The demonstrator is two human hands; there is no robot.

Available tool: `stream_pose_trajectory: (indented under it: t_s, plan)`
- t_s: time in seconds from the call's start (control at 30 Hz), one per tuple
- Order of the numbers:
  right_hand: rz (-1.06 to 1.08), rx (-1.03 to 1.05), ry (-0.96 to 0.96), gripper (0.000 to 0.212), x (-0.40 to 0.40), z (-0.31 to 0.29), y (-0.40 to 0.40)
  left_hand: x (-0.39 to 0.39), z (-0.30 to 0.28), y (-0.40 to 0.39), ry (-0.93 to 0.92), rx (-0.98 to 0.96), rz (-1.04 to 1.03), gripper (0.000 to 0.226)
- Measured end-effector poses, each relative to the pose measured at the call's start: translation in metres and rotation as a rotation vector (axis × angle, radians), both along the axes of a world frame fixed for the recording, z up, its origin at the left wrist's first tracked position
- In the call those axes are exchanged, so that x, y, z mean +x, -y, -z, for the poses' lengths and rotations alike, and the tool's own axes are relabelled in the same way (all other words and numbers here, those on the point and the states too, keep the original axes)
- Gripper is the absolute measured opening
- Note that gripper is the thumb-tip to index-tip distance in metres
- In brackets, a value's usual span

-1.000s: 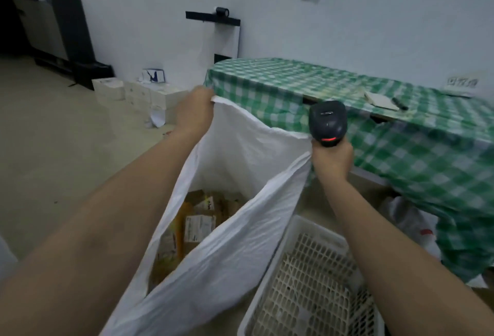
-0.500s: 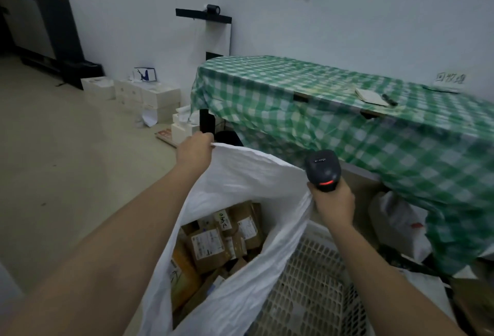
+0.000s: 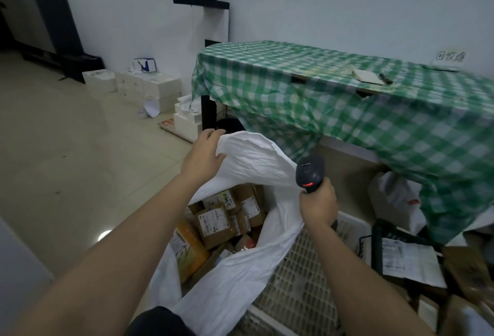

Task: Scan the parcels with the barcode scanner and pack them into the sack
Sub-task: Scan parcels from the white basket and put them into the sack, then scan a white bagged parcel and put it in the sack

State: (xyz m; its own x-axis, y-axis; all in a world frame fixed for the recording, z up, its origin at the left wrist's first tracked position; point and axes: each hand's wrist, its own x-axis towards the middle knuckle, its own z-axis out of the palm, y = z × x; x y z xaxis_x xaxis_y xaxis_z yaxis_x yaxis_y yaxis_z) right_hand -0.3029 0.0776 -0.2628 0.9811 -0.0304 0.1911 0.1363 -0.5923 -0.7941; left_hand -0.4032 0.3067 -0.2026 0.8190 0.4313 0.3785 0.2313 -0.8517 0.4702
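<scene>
Evidently, the white woven plastic sack (image 3: 256, 164) has been lowered, exposing brown cardboard parcels (image 3: 213, 222); left hand (image 3: 204, 155) fingers still grasp its rim, right hand (image 3: 318, 206) fingers clench the black handheld barcode scanner (image 3: 310, 172), so packing looks nearly done.

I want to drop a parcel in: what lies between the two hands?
In the head view, the sack's open mouth spans from left hand to right hand; packed parcels show below.
</scene>
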Motion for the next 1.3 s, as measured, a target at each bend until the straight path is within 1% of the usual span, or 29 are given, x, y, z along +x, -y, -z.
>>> stream_pose_trajectory:
  t_s: [0.07,0.17,0.27,0.33,0.43,0.5,0.6,0.73,0.83,0.97,1.0,1.03,1.07,1.1,1.17,1.2,1.3]
  plan:
    - [0.002,0.012,-0.015,0.022,0.005,-0.002,0.014,-0.008,0.006,0.008,0.029,0.048,-0.030,0.053]
    - [-0.040,0.068,-0.036,0.025,0.005,-0.011,0.036,-0.012,0.011,0.032,0.132,0.140,-0.057,0.044]
    - [-0.126,0.154,-0.054,0.017,-0.007,-0.020,0.062,-0.007,0.013,0.067,0.186,0.227,0.057,0.032]
    - [-0.165,0.115,-0.032,0.012,-0.016,-0.023,0.083,-0.002,0.014,0.094,0.200,0.236,0.143,0.028]
    - [-0.216,0.006,-0.007,0.016,-0.032,-0.026,0.124,0.006,0.019,0.139,0.196,0.139,0.273,0.027]
    - [-0.267,-0.038,-0.002,0.018,-0.040,-0.025,0.156,0.010,0.027,0.171,0.157,0.066,0.342,0.026]
    - [-0.300,-0.053,-0.002,0.019,-0.050,-0.019,0.207,0.018,0.046,0.217,0.064,0.005,0.438,0.027]
    - [-0.225,-0.032,-0.022,0.019,-0.048,0.005,0.271,0.026,0.079,0.276,-0.045,-0.117,0.515,0.026]
    - [-0.146,-0.032,-0.047,0.023,-0.037,0.033,0.310,0.035,0.111,0.312,-0.177,-0.147,0.535,0.024]
    - [-0.086,0.072,-0.084,0.010,-0.030,0.060,0.345,0.045,0.166,0.357,-0.359,-0.192,0.588,0.021]
    - [-0.075,0.104,-0.099,0.011,-0.027,0.064,0.350,0.047,0.179,0.369,-0.397,-0.209,0.600,0.022]
    - [-0.074,0.122,-0.103,0.017,-0.026,0.068,0.353,0.050,0.191,0.380,-0.445,-0.218,0.612,0.023]
    - [-0.074,0.127,-0.102,0.025,-0.024,0.072,0.356,0.051,0.203,0.390,-0.482,-0.216,0.626,0.026]
    - [-0.081,0.122,-0.099,0.027,-0.021,0.076,0.359,0.054,0.214,0.401,-0.508,-0.208,0.645,0.029]
    - [-0.102,0.102,-0.091,0.016,-0.018,0.086,0.364,0.060,0.235,0.422,-0.554,-0.153,0.678,0.034]
    - [-0.113,0.092,-0.098,0.015,-0.016,0.090,0.365,0.062,0.244,0.431,-0.571,-0.095,0.681,0.038]
    - [-0.132,0.075,-0.112,0.022,-0.008,0.101,0.369,0.068,0.259,0.456,-0.582,0.053,0.635,0.049]
